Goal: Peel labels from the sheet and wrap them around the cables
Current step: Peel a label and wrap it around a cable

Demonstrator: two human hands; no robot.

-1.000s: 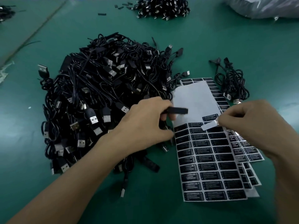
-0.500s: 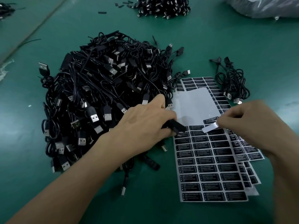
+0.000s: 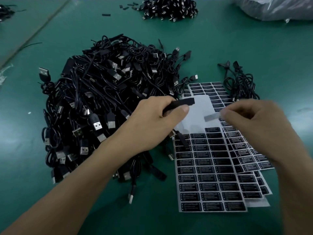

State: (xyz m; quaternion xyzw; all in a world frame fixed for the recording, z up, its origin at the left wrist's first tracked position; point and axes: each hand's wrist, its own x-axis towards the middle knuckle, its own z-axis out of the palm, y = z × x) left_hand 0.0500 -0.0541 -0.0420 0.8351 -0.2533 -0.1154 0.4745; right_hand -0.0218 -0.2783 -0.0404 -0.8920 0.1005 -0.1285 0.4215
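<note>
**Label off the sheet, cable held up to receive it**

Left hand [image 3: 152, 122] gripped one cable [image 3: 183, 102] by its flat black block. The fingers were curled over the top and the thumb pressed along the near edge. The free end of the block stuck out to the right, past the fingertips. Judged reason: that bare stretch is left exposed so the label can go round it. The rest of the lead hung under the palm, and its tip lay on the sheet [image 3: 211, 175].

Right hand [image 3: 254, 126] pinched a single label [image 3: 212, 117] by one end between thumb and fingertip, the other fingers loosely curled. The label was lifted off the sheet and stuck out leftward toward the block. It was near the block but not touching. Its pale side faced the camera; the picture was too blurred to tell whether that was the glue side.

The sheet lay on the green table [image 3: 237, 44] on top of a fanned stack of others. Its upper rows were stripped bare, and the hands worked above that part. The main pile [image 3: 105, 107] of cables sat just left of the sheet, within the left hand's reach. A small bundle [image 3: 242, 82] lay apart on the right, possibly finished pieces. A plastic bag [image 3: 274, 7] was at the far corner.

Step in hand, as judged: bringing label to block. Wrap not yet begun.
</note>
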